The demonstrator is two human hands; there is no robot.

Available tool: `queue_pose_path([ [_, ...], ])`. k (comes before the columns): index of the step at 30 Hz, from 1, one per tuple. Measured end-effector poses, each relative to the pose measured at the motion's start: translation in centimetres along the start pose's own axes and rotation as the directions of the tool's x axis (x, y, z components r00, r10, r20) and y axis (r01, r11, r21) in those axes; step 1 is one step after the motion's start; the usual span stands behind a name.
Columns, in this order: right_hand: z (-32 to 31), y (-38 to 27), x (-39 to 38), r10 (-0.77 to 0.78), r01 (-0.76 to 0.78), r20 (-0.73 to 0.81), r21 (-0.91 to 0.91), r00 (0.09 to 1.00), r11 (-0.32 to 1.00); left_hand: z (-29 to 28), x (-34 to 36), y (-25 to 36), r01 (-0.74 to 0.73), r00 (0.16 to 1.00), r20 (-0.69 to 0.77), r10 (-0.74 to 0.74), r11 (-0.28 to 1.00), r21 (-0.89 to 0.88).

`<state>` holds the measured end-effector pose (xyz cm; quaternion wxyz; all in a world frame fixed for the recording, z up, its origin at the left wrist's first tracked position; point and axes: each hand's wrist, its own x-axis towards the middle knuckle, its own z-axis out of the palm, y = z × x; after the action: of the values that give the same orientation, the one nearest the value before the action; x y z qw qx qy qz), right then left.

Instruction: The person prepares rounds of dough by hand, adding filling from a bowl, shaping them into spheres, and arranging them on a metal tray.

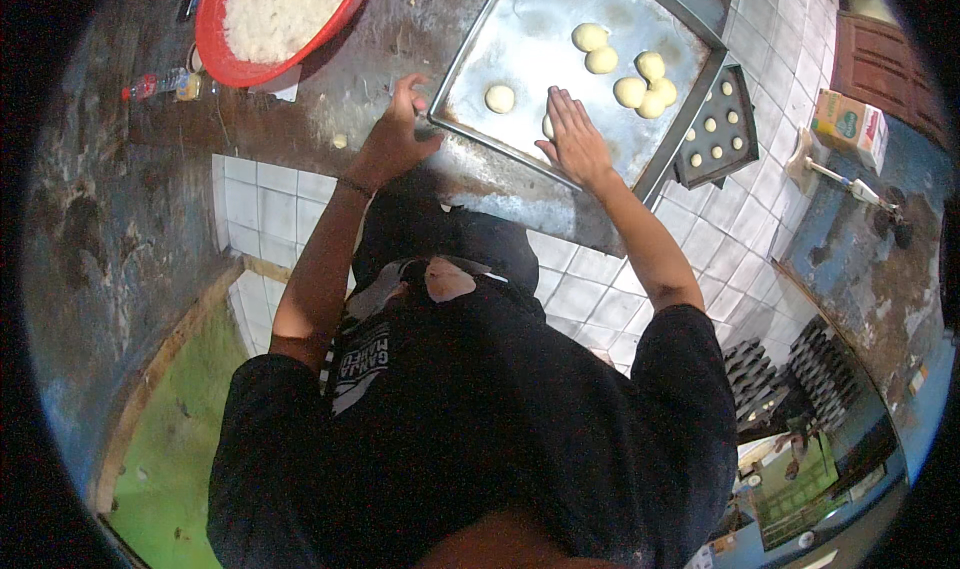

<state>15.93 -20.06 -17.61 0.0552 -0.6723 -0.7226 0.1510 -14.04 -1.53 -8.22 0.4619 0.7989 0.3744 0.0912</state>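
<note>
R hand (578, 147) on dough (547, 127); shirt (520, 399) w/ lettering (364, 364)

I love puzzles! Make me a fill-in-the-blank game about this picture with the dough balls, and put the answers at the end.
1. The bowl is coloured ____.
2. The hand over a dough ball on the big tray is the person's ____ one.
3. In the picture, the bowl is to the ____ of the big tray.
4. The person's shirt is mostly ____.

Missing words: red; right; left; black.
</note>
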Motion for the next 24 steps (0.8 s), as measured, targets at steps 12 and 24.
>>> queue_pose_path([
  [12,-5.7,7.3,0.0,0.337,-0.329,-0.162,0.073,0.928,0.942,3.1,0.2,0.9,-0.087,0.996,-0.017,0.085,0.991,-0.102],
  [24,-11.5,6.6,5.5,0.192,-0.308,0.241,0.724,0.951,0.617,3.4,2.6,5.7,-0.016,0.999,0.033,0.033,0.903,-0.429],
])
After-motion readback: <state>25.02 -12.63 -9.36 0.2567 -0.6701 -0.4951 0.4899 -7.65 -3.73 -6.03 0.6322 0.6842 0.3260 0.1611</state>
